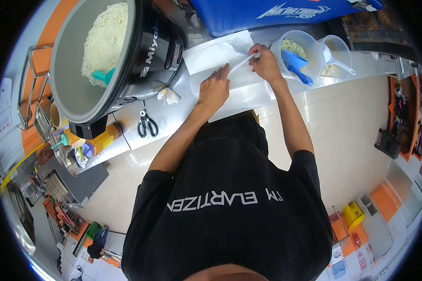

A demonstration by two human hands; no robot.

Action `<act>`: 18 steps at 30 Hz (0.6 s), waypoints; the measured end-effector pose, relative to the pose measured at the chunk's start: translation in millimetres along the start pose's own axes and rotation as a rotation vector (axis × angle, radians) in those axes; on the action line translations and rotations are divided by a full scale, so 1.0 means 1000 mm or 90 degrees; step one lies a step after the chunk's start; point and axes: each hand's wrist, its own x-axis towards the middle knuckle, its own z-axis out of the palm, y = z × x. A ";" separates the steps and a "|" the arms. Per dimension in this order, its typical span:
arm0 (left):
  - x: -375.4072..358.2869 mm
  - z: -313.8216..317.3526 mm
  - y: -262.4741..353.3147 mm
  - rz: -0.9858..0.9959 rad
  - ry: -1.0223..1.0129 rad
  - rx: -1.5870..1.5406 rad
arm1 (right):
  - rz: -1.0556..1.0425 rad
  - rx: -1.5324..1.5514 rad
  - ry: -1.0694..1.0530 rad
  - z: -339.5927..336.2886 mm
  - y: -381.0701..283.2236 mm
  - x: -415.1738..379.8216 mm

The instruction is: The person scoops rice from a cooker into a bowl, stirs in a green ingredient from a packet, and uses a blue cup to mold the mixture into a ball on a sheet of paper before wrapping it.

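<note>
White paper sheets [220,52] lie on the steel counter in front of me, overlapping one another. My left hand [214,87] rests on the sheets with its fingers spread, the index fingertip beside a raised fold. Further right, my right hand [265,63] pinches the raised edge of a paper sheet between thumb and fingers. Just right of that hand stands a clear container [297,44] of pale grains with a blue scoop [294,61] in it. Beside it is a second clear tub [337,47] with a white scoop [330,57].
A large black cooker [147,61] of white rice [105,40] stands at the left, a teal scoop [107,76] inside. Black scissors [146,124] and a crumpled wrapper [168,96] lie nearby. A blue box [286,14] stands behind the paper. Another person [97,244] is far off, lower left.
</note>
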 end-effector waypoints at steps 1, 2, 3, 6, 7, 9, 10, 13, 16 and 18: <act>0.000 0.002 -0.002 0.005 0.011 0.005 | 0.008 0.039 0.019 0.002 0.002 -0.001; 0.000 0.004 -0.005 0.007 0.008 0.008 | 0.009 0.043 0.021 0.006 0.003 -0.003; 0.000 0.006 -0.008 0.024 0.012 0.019 | -0.002 0.101 0.075 0.011 0.004 -0.005; -0.001 0.007 -0.008 0.044 0.011 0.034 | 0.030 0.231 0.129 0.010 -0.021 -0.020; 0.000 0.007 -0.007 0.046 0.013 0.036 | 0.068 0.299 0.128 0.007 -0.029 -0.023; -0.001 0.008 -0.006 0.040 0.011 0.035 | 0.040 0.258 0.119 0.009 -0.017 -0.025; -0.001 0.008 -0.005 0.034 0.011 0.031 | 0.011 0.213 0.108 0.010 -0.013 -0.028; -0.003 0.009 -0.004 0.033 0.011 0.040 | -0.030 0.161 0.198 0.014 -0.005 -0.034; -0.009 0.012 -0.004 0.064 0.008 0.040 | -0.055 0.212 0.254 0.017 -0.008 -0.040; -0.016 0.025 -0.010 0.089 0.008 0.069 | -0.048 0.262 0.298 0.018 -0.014 -0.054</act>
